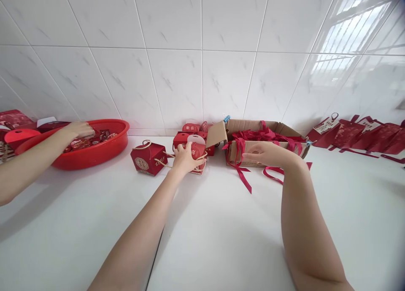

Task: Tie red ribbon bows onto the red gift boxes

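Observation:
My left hand (185,159) is closed around a small red gift box (198,149) with a rounded pale top flap and gold cord. Left of it stands another red gift box (149,159) with gold print and a twisted cord handle. Behind my left hand are more red boxes (190,128), partly hidden. My right hand (270,153) reaches across the front of a cardboard box (253,161) filled with dark red ribbons (257,134). Its fingers stretch leftward, loosely extended, near a ribbon end (243,179) hanging over the box's front; I see nothing held.
At left, a co-worker's hand (80,130) dips into a red plastic basket (122,141) of wrapped sweets (103,137). Red packages (17,134) lie beyond it. Several red tagged bags (351,134) lean against the tiled wall (228,80) at right. Blue clips (226,118) grip the carton.

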A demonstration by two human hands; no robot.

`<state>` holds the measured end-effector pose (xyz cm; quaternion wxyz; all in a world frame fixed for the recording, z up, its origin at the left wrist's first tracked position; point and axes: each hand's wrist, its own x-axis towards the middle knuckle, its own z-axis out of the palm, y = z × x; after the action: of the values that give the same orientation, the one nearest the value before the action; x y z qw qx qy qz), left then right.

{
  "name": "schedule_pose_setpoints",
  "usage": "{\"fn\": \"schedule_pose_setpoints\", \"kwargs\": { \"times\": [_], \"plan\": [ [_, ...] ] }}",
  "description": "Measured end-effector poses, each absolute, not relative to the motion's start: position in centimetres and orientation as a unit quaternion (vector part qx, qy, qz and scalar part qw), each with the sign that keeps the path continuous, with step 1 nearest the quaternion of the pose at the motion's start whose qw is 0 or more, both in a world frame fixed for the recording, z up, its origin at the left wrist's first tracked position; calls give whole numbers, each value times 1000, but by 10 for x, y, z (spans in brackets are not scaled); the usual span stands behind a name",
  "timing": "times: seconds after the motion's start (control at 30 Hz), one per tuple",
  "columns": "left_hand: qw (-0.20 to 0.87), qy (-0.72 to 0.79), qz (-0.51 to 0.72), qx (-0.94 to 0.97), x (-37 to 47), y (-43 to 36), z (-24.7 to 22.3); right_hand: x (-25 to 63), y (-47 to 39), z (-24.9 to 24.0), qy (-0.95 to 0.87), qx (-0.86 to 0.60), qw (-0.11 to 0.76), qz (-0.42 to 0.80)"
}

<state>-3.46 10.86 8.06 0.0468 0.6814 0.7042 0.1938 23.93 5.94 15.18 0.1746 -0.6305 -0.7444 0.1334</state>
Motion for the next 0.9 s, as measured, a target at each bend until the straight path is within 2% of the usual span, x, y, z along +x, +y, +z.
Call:
{"fn": "schedule_pose_setpoints", "kwargs": {
  "times": [0.1,0.17,0.27,0.3,0.43,0.5,0.9],
  "plan": [
    [39,709,183,680,-33,108,83,234,68,144,-764,-605,148,165],
    [39,714,175,677,-30,107,84,219,76,137,-781,-579,189,138],
    [41,718,163,675,-29,107,84,187,91,118,-780,-546,305,-6],
    [42,719,161,675,-29,107,84,176,97,109,-776,-548,309,-55],
    [42,725,151,671,-33,106,86,149,117,77,-776,-581,221,-108],
    [44,736,141,660,-35,105,90,147,123,68,-770,-593,203,-115],
    [47,754,115,645,-45,106,93,169,130,71,-714,-660,197,-126]
  ]
}}
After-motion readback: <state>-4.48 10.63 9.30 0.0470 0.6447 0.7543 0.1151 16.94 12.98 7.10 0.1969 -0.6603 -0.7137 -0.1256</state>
